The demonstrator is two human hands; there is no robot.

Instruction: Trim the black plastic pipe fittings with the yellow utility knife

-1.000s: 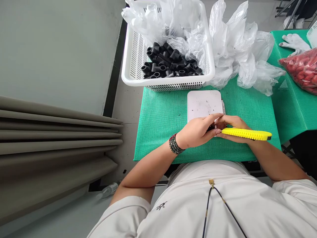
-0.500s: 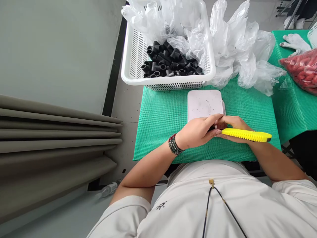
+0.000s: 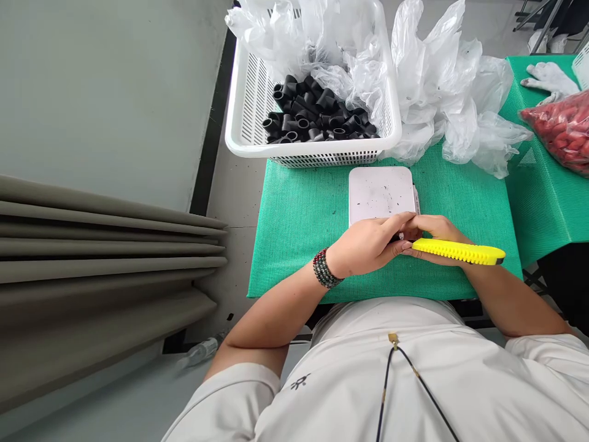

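My left hand (image 3: 368,245), with a beaded bracelet at the wrist, is closed, its fingertips meeting my right hand over the near edge of a white square device with a flat top (image 3: 381,190). My right hand (image 3: 437,228) is curled around a tool with a bright yellow, ridged handle (image 3: 460,250). The handle sticks out to the right over my wrist. Between the hands a small dark part shows, mostly hidden by the fingers; I cannot make out what it is. Dark specks lie on the device's top.
Beyond the device, a white plastic basket (image 3: 313,149) holds black pipe fittings (image 3: 317,116) and clear plastic bags. More clear bags (image 3: 453,92) lie beside it. A bag of red pieces (image 3: 564,132) and a white glove (image 3: 550,78) rest on the right-hand green table (image 3: 547,202).
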